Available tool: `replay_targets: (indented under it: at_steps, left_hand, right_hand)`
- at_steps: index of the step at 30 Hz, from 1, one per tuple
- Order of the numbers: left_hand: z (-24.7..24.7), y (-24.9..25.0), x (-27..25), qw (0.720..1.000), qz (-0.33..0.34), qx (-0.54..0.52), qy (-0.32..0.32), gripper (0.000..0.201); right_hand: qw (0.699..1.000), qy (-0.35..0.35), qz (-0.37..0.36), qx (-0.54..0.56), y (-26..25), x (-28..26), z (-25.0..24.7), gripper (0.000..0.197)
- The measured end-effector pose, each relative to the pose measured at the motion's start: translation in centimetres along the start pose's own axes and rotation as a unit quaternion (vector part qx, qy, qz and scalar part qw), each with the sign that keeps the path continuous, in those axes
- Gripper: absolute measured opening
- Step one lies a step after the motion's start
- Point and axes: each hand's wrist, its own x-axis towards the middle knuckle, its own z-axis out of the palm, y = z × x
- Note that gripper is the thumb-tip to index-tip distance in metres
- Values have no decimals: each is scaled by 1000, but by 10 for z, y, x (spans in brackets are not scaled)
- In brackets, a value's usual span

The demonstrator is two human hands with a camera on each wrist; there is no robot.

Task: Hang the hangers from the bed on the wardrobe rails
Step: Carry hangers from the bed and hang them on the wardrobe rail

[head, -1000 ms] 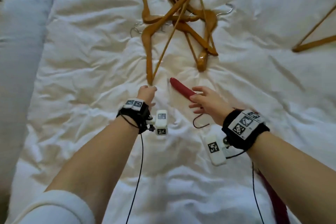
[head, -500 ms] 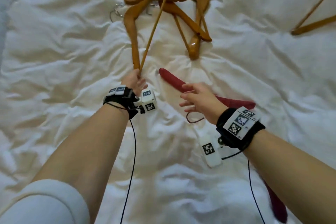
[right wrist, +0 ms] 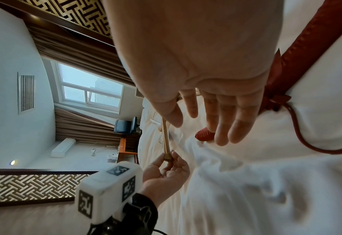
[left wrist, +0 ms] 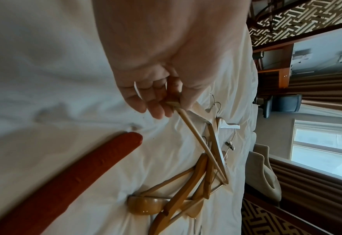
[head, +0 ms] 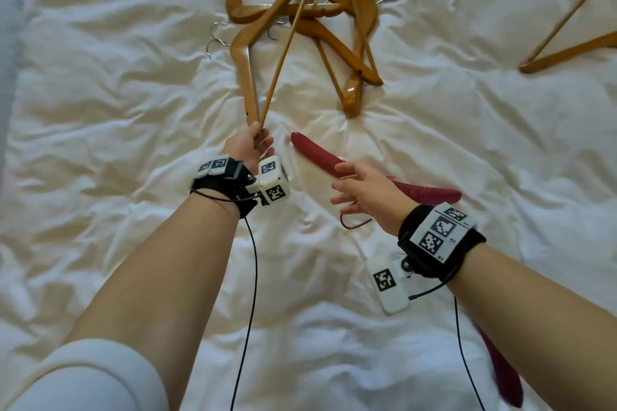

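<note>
Lying crosswise directly beneath the splayed, empty right hand [head: 369, 192], the red hanger [head: 320, 160] awaits; left-hand fingers [left wrist: 156, 101] pinch a wooden hanger [head: 248, 77].

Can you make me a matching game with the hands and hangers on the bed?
Things:
1. left hand
2. right hand
3. red hanger
4. lone wooden hanger

States:
A. lying far off on the right side of the bed
B. fingers spread, holding nothing
C. padded, lying under an open hand
D. pinching the end of a wooden hanger

Pairs: 1-D, 2-B, 3-C, 4-A
</note>
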Motion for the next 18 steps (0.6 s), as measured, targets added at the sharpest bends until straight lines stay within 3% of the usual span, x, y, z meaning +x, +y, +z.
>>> replay_targets:
  at_steps: [3,9,15,18]
  left_hand:
    - [-5,-4,-13,999,-11,-1,-43,15]
    - [-9,-18,-55,999,11,-7,-51,10]
    - [-31,-47,-80,993,3,33,-112,11]
    - [-45,-63,-86,986,-18,79,-148,10]
  right_hand:
    - [1000,-7,-1,2,-6,-7,2,39]
    - [1000,-13,-7,-6,-23,-19,15,39]
    - [1000,-7,-4,-12,-34,-14,38,44]
    - [1000,18,1,-1,-32,-8,44,34]
